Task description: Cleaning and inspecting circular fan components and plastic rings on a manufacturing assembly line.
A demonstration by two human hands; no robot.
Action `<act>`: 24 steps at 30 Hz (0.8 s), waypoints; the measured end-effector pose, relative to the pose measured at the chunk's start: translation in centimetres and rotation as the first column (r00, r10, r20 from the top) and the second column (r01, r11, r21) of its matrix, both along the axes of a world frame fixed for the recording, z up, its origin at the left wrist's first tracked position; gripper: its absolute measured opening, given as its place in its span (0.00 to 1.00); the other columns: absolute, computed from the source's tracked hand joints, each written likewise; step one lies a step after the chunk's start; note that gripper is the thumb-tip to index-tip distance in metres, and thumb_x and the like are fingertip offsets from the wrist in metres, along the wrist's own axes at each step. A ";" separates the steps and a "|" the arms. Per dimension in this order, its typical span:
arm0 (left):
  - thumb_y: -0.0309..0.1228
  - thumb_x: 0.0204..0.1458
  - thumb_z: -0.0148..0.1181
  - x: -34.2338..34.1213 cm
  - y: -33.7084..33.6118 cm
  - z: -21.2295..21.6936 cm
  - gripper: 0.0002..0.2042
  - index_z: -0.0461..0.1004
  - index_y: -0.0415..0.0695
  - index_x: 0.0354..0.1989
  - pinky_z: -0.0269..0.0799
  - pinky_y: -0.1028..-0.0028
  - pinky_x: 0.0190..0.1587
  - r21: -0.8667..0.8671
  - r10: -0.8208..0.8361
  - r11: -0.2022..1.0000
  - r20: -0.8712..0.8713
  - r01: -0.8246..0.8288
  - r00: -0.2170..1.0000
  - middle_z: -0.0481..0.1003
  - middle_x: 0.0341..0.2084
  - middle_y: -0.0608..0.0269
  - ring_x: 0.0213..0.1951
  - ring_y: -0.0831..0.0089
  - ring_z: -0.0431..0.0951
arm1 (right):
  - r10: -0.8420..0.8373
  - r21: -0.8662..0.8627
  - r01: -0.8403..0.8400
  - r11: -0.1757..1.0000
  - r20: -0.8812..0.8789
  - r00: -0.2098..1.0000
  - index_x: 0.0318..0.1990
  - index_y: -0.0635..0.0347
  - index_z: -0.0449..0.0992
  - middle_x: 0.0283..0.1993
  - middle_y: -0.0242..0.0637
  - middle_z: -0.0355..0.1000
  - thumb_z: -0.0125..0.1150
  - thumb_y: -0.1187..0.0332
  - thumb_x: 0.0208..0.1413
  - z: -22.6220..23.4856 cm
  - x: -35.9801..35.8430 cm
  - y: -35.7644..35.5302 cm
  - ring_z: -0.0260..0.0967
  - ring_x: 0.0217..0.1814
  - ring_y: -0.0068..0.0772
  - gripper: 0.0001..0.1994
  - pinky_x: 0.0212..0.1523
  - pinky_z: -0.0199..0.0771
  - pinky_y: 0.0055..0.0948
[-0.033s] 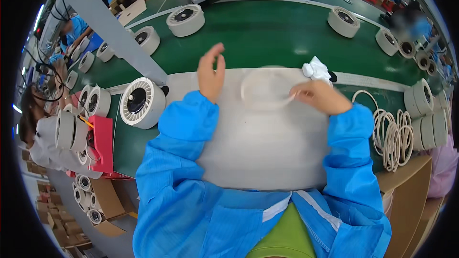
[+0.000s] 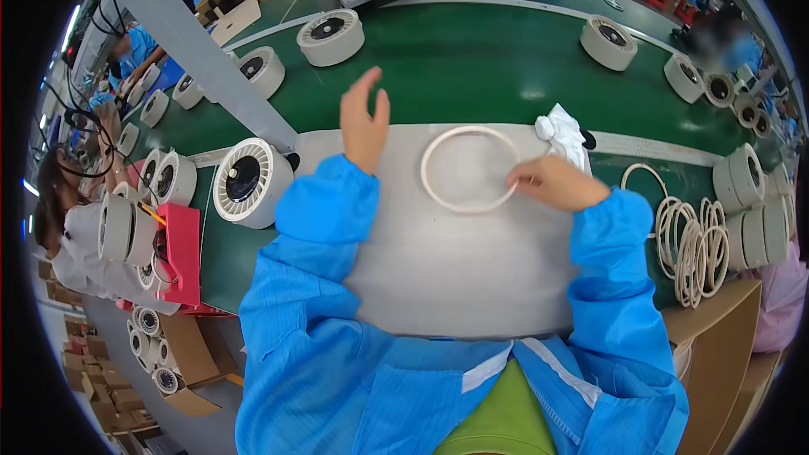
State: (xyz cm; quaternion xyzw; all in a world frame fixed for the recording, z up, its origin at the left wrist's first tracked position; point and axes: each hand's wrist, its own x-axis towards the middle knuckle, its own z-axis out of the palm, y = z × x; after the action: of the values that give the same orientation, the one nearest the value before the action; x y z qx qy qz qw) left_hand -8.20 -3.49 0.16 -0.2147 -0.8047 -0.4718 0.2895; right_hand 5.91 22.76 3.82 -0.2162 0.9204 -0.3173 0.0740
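Observation:
A thin cream ring point(image 2: 431, 185) is pinched at its right side between the thumb and fingers of my right hand point(image 2: 559, 184). It hangs over, or rests on, the pale grey work surface point(image 2: 463, 270); I cannot tell which. My left hand point(image 2: 365, 125) is raised near the far left corner of that surface, thumb and fingers apart, with nothing in it. Beyond my right hand lies a crumpled white cloth point(image 2: 560, 131). Left of my left forearm stands a round white fan unit point(image 2: 251, 183) with a black centre.
Several more cream rings point(image 2: 693, 244) lie in a pile at right, by stacked white round units point(image 2: 740, 175). More white units point(image 2: 330, 37) sit on the green conveyor belt point(image 2: 472, 59). A grey post point(image 2: 206, 50) slants at left above a red holder point(image 2: 179, 253). Co-workers sit around.
The ring, smeared by motion before, now shows sharply. My right hand has shifted slightly left and down with it. My left hand has moved a little left and away from me.

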 end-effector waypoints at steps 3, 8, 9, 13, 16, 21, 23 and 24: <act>0.32 0.44 0.56 -6.1 -2.5 1.1 0.24 0.61 0.45 0.52 0.56 0.63 0.52 -0.256 0.261 0.925 -0.115 -0.282 0.959 0.62 0.50 0.55 0.51 0.56 0.60 | -0.022 0.085 0.015 0.996 0.087 0.996 0.31 0.64 0.73 0.30 0.45 0.71 0.53 0.71 0.46 -1.0 -0.8 -1.2 0.68 0.30 0.44 0.07 0.33 0.68 0.34; 0.41 0.37 0.63 -13.9 -1.3 0.8 0.38 0.51 0.50 0.58 0.51 0.52 0.54 -0.733 0.464 0.385 -0.372 -0.561 0.804 0.51 0.58 0.55 0.59 0.53 0.48 | -0.296 0.261 0.250 0.932 0.157 0.942 0.33 0.65 0.71 0.29 0.47 0.71 0.53 0.72 0.44 -2.9 -1.0 -0.9 0.69 0.32 0.46 0.08 0.32 0.67 0.36; 0.41 0.37 0.63 -15.3 -1.3 0.4 0.38 0.51 0.50 0.58 0.51 0.52 0.54 -0.726 0.445 0.404 -0.375 -0.556 0.813 0.51 0.58 0.55 0.59 0.53 0.48 | -0.341 0.279 0.300 0.912 0.109 0.934 0.33 0.65 0.70 0.28 0.47 0.71 0.53 0.72 0.43 -3.3 -1.1 -0.5 0.69 0.31 0.47 0.09 0.32 0.67 0.37; 0.43 0.31 0.67 -20.0 -3.3 -0.6 0.43 0.50 0.50 0.58 0.56 0.50 0.51 -0.816 0.474 0.310 -0.311 -0.487 0.824 0.53 0.57 0.52 0.59 0.53 0.50 | -0.540 0.205 0.549 0.810 -0.104 0.835 0.38 0.64 0.69 0.29 0.50 0.70 0.54 0.73 0.41 -3.1 -1.6 0.6 0.68 0.30 0.50 0.13 0.32 0.67 0.39; 0.41 0.28 0.68 -20.2 -2.8 -1.1 0.42 0.54 0.46 0.56 0.60 0.52 0.48 -0.807 0.457 0.388 -0.250 -0.444 0.853 0.56 0.54 0.50 0.56 0.51 0.55 | -0.533 0.111 0.555 0.824 -0.180 0.827 0.37 0.64 0.70 0.28 0.51 0.70 0.54 0.73 0.40 -2.6 -1.4 1.9 0.68 0.29 0.51 0.13 0.32 0.67 0.40; 0.34 0.27 0.67 -10.3 0.7 1.3 0.35 0.60 0.40 0.49 0.64 0.60 0.47 -0.672 0.114 0.704 -0.210 -0.229 0.971 0.62 0.49 0.46 0.50 0.46 0.61 | -0.683 0.131 0.708 0.694 -0.191 0.705 0.35 0.64 0.72 0.27 0.52 0.70 0.54 0.73 0.42 -1.4 -1.6 2.8 0.68 0.30 0.52 0.10 0.32 0.67 0.40; 0.33 0.27 0.66 -1.5 0.7 2.6 0.35 0.60 0.40 0.50 0.62 0.61 0.49 -0.670 -0.093 0.741 -0.172 -0.047 0.981 0.61 0.49 0.45 0.51 0.45 0.60 | -0.663 0.135 0.704 0.697 -0.254 0.704 0.32 0.64 0.73 0.27 0.52 0.70 0.53 0.71 0.44 -1.2 -1.9 4.3 0.68 0.30 0.52 0.08 0.31 0.68 0.37; 0.32 0.28 0.66 2.2 0.5 2.7 0.35 0.59 0.40 0.51 0.61 0.60 0.50 -0.676 -0.190 0.735 -0.129 0.054 0.973 0.61 0.50 0.45 0.52 0.45 0.60 | -0.675 0.102 0.719 0.687 -0.275 0.684 0.32 0.64 0.73 0.28 0.52 0.70 0.53 0.71 0.45 -1.1 -1.7 5.4 0.68 0.31 0.52 0.08 0.32 0.68 0.39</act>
State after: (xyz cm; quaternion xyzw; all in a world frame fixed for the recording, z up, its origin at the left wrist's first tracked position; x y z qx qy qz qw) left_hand -6.01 -3.04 2.88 -0.4003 -0.8728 -0.1477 0.2370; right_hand 4.24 28.17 2.76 0.1278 0.9622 -0.2011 -0.1318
